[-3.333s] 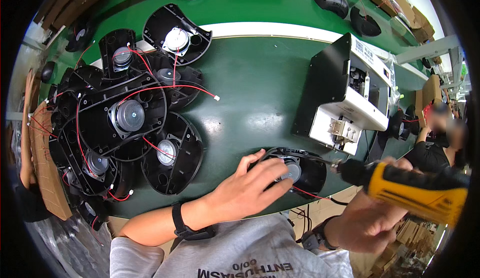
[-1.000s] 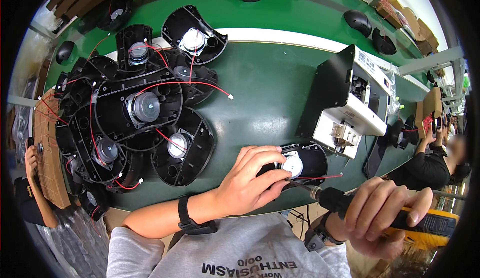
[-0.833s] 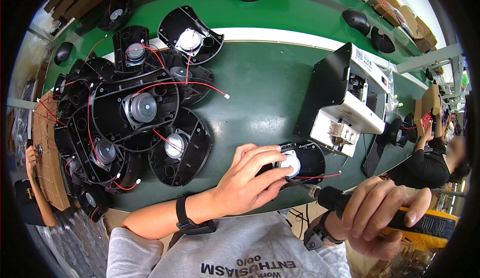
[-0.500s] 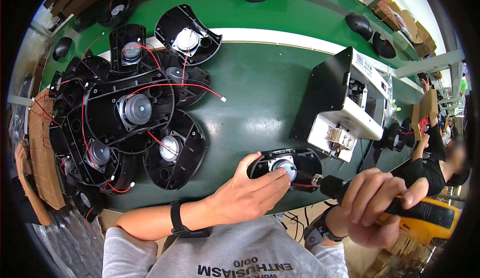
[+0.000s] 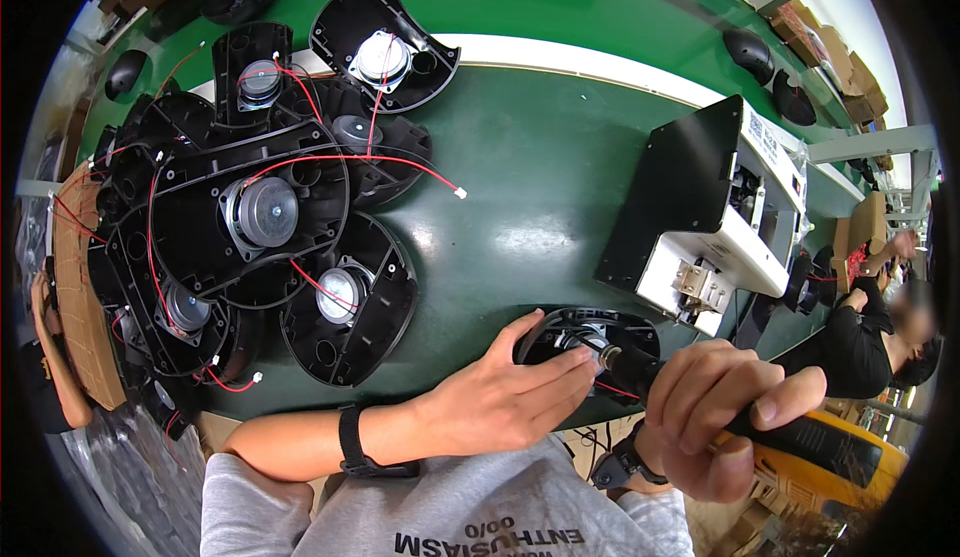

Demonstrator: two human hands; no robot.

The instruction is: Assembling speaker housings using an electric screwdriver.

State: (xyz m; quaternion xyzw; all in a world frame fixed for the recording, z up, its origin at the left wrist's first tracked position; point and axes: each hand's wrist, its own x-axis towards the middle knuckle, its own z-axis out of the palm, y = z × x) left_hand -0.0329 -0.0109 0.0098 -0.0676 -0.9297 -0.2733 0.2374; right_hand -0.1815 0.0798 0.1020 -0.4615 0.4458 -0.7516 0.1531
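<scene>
The green worktop [image 5: 520, 187] is lying open through its middle, from the white stripe near the far edge down to the near edge, giving free room between the pile on the left and the box on the right. At the near edge, right of centre, a black oval plastic speaker housing [image 5: 590, 335] is sitting flat, with a small round silver driver inside it. The left hand [image 5: 500, 402] is reaching over the near edge, fingers loosely curled and pressing down on the housing's near rim, steadying it rather than gripping it. The right hand [image 5: 715, 412] is wrapping tightly round a yellow and black powered screwdriver [image 5: 800, 447], whose dark tip is pointing into the housing; whether it is touching a screw is hard to tell. Filling the left edge, a heap of black speaker housings with red wires [image 5: 250, 217] is overlapping, each shell holding a round silver driver. Toward the right edge a black and white box-shaped machine [image 5: 700, 217] is standing, just beyond the held housing.
</scene>
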